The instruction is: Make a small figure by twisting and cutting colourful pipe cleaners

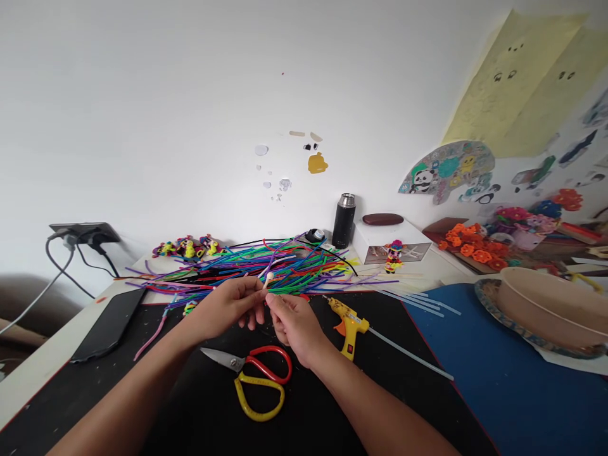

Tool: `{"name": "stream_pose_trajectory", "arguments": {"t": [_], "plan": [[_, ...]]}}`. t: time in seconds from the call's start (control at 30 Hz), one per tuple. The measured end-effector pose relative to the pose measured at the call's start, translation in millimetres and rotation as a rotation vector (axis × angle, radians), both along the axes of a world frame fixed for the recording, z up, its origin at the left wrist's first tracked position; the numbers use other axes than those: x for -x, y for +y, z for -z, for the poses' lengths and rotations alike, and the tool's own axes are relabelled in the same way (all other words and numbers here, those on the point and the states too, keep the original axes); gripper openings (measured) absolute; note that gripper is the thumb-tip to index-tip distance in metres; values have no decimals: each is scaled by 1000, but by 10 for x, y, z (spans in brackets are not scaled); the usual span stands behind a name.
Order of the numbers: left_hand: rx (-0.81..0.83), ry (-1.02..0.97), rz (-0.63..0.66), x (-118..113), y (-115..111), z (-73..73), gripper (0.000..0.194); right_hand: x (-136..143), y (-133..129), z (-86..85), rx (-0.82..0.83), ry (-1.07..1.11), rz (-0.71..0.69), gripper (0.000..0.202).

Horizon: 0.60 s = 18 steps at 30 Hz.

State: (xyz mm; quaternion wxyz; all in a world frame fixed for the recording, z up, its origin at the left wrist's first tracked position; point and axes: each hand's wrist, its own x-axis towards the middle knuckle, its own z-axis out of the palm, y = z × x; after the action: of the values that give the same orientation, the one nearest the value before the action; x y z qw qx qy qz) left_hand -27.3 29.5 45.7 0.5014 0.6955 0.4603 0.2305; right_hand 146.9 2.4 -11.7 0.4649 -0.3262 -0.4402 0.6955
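Note:
My left hand (pixel 240 303) and my right hand (pixel 295 322) meet over the black mat, thumbs and fingertips pinched together. Between them is a small cream pipe cleaner (pixel 268 278), its rounded end pointing up; its lower part is hidden by my fingers. Just behind lies a heap of coloured pipe cleaners (pixel 304 259). Below my hands rest scissors (pixel 237 363) with one red and one yellow handle, blades pointing left. To the right of my right hand, a yellow glue gun (pixel 350 323) lies with a clear glue stick (pixel 411 354) sticking out behind it.
A black phone-like slab (pixel 109 323) lies at left, below a wall socket (pixel 85 232) with cables. Small pipe-cleaner figures (pixel 190 247) stand behind. At the back are a black bottle (pixel 344 221) and white box (pixel 375 240). Loose glue sticks (pixel 418 303) and a round basin (pixel 551 310) are right.

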Motion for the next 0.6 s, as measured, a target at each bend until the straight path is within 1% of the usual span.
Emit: {"name": "stream_pose_trajectory", "arguments": {"t": [0.23,0.43,0.6], "plan": [[27,20,6,-32,-41,-54,45,-8,59,79,-32,-127,88,55],[20,69,19,-41,-51,-63,47,-3,81,158,-24,-149,89,49],[-27,108,23,-44,-44,-43,44,20,74,156,-28,-137,83,46]]}}
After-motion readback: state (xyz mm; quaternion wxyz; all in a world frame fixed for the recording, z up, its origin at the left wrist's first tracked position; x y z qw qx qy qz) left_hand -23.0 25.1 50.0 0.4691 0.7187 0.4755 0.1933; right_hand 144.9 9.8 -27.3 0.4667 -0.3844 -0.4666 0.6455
